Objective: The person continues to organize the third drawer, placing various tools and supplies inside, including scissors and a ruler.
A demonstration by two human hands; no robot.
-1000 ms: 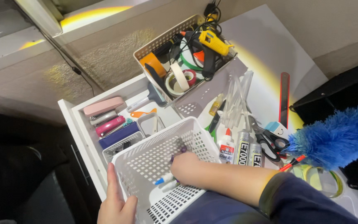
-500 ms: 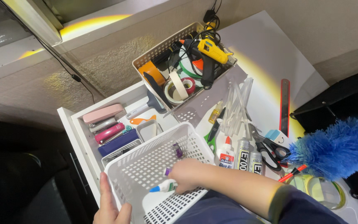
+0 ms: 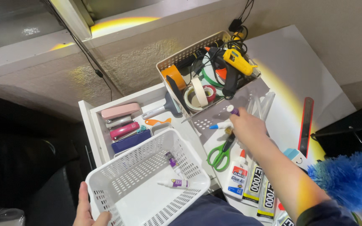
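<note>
Head view, items as we find them: left hand (image 3: 89, 209) grips white basket (image 3: 105, 184) by its rim; two glue tubes (image 3: 173, 183) lie inside. Right hand (image 3: 248, 127), fingers clamped on two pens (image 3: 222, 124), sits over the desk (image 3: 285, 75). Scissors (image 3: 219, 154), glue bottle (image 3: 236, 175) remain outside.

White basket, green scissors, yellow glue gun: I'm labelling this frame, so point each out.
White basket (image 3: 105, 184), head view, left wall.
Green scissors (image 3: 218, 157), head view, handle loops.
Yellow glue gun (image 3: 239, 62), head view, body.
</note>
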